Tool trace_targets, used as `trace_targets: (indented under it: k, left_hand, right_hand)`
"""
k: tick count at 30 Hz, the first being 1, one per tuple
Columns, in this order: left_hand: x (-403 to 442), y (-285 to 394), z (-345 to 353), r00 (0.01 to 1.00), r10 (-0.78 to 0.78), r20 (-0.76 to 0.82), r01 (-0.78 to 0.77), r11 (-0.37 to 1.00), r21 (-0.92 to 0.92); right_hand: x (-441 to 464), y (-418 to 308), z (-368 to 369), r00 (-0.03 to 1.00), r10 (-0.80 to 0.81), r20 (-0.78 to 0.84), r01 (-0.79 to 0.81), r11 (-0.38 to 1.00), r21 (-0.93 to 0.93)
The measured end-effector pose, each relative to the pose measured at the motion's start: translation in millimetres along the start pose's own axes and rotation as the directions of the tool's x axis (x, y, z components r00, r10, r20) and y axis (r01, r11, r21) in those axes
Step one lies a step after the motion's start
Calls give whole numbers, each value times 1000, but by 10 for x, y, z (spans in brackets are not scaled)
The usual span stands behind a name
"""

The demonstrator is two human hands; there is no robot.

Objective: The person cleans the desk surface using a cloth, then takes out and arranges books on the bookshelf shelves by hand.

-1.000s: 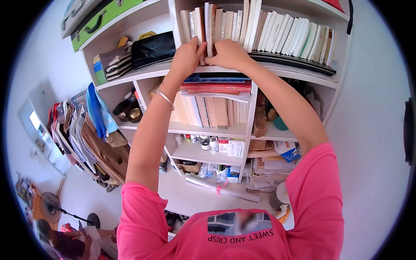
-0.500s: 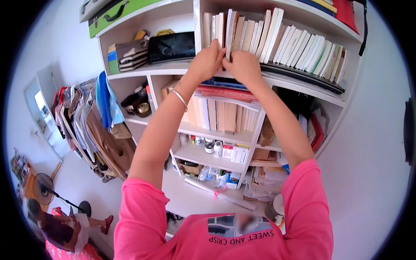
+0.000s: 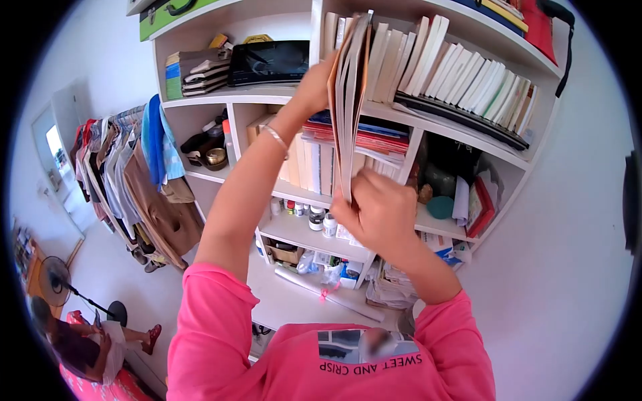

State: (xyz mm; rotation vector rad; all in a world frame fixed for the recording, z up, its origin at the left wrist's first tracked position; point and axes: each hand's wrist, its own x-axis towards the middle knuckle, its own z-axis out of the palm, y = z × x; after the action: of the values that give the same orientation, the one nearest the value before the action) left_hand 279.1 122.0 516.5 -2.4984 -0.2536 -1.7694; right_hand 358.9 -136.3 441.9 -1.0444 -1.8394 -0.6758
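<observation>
A thin book [image 3: 348, 100] with tan cover edges and slightly fanned pages sticks out from the upper shelf, its near end pointing down toward me. My right hand [image 3: 380, 207] is closed on that lower near end, thumb and fingers pinching it. Up at the shelf, my left hand [image 3: 317, 85] is against the book's left side; its fingers are hidden behind the book, so their grip does not show. Right of the book stands a row of upright books [image 3: 441, 67], and a few more upright books [image 3: 332, 33] are to its left.
A black tablet-like screen [image 3: 269, 63] leans left on the same shelf. Below are red folders [image 3: 381, 142], small bottles [image 3: 316, 218] and a rolled white tube [image 3: 328, 294]. Clothes hang on a rack [image 3: 150, 174] at left. A person [image 3: 83, 347] sits near a standing fan [image 3: 55, 277].
The book has come out of the row toward me. My right hand has moved down and nearer, gripping its lower end, while my left hand stays up at the shelf.
</observation>
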Motion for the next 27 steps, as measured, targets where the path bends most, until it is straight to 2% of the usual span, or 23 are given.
trace_targets:
  k: [1, 3, 4, 6, 7, 8, 9, 10, 11, 12, 13, 14, 15, 16, 17, 19, 20, 22, 23, 25, 26, 27]
  left_hand:
    - [-84, -37, -10, 975, -220, -13, 190, 869, -456]
    - [-167, 114, -210, 939, -333, -80, 190, 702, -687]
    - [-248, 448, -403, 946, -227, -231, 73, 845, -529]
    - [-523, 794, -633, 977, -13, -212, -49, 957, -285]
    - [-714, 963, -698, 996, -27, -80, 5, 964, -264]
    - [-875, 1092, -756, 998, -45, 52, 56, 970, -235]
    - [-984, 1167, -835, 955, 11, 297, 55, 975, -213]
    - [-1045, 1198, -889, 851, 63, 522, 44, 981, -189]
    - [-1070, 1205, -888, 850, 64, 523, 44, 980, -192]
    - [-1098, 1218, -879, 892, -10, 453, 120, 969, -214]
    - [-1111, 1229, -872, 921, -89, 380, 191, 952, -240]
    - [-1077, 1211, -845, 921, -93, 379, 194, 951, -239]
    - [-997, 1160, -789, 950, -84, 301, 145, 972, -184]
    - [-906, 1102, -727, 973, -68, 221, 97, 988, -123]
    - [-828, 1040, -661, 974, -70, 217, 98, 988, -121]
    - [-652, 910, -518, 989, -51, 136, 50, 999, 10]
    - [-545, 880, -431, 989, -51, 135, 50, 999, 9]
    - [-343, 821, -272, 989, -135, -60, 138, 988, 61]
    - [-264, 734, -219, 989, -136, -65, 141, 988, 67]
    - [-85, 570, -137, 973, -226, 36, 219, 966, 136]
    - [-55, 531, -92, 974, -226, 35, 219, 966, 134]
    - [-5, 515, -62, 941, -323, 97, 319, 946, 50]
  right_hand:
    - [-101, -64, -69, 1000, -27, 0, 27, 1000, 8]
    - [-328, -74, -271, 998, -16, -64, 16, 1000, -5]
    - [-434, -52, -390, 993, -17, -118, 16, 1000, -8]
    - [-603, -60, -567, 977, 106, -187, -93, 993, 75]
    - [-684, -37, -657, 975, 113, -190, -102, 993, 67]
    - [-763, 0, -749, 939, 330, -95, -304, 928, 216]
    - [-833, 42, -830, 855, 517, 30, -495, 799, 340]
    - [-900, 127, -894, 852, 522, 28, -500, 797, 339]
    - [-978, 242, -927, 780, 580, 235, -624, 751, 217]
    - [-1048, 320, -894, 656, 626, 422, -712, 699, 69]
    - [-1156, 382, -751, 654, 626, 425, -713, 698, 68]
    - [-1337, 464, -532, 678, 505, 535, -627, 777, 60]
    - [-1530, 532, -313, 674, 373, 637, -531, 845, 66]
    - [-1686, 542, -84, 548, 341, 764, -478, 877, -47]
    - [-1877, 567, 146, 399, 318, 860, -400, 904, -149]
    - [-2472, 778, 580, 349, 98, 932, -415, 908, 60]
    - [-2728, 887, 810, 349, 99, 932, -415, 908, 59]
    - [-2980, 1005, 1105, 184, 87, 979, -506, 862, 19]
    - [-3007, 1024, 1158, 183, 81, 980, -500, 866, 22]
    - [-2716, 936, 1118, 386, 130, 913, -380, 925, 29]
    - [-2521, 902, 1054, 514, 74, 855, -427, 886, 180]
    - [-2131, 869, 909, 637, 35, 770, -446, 832, 332]
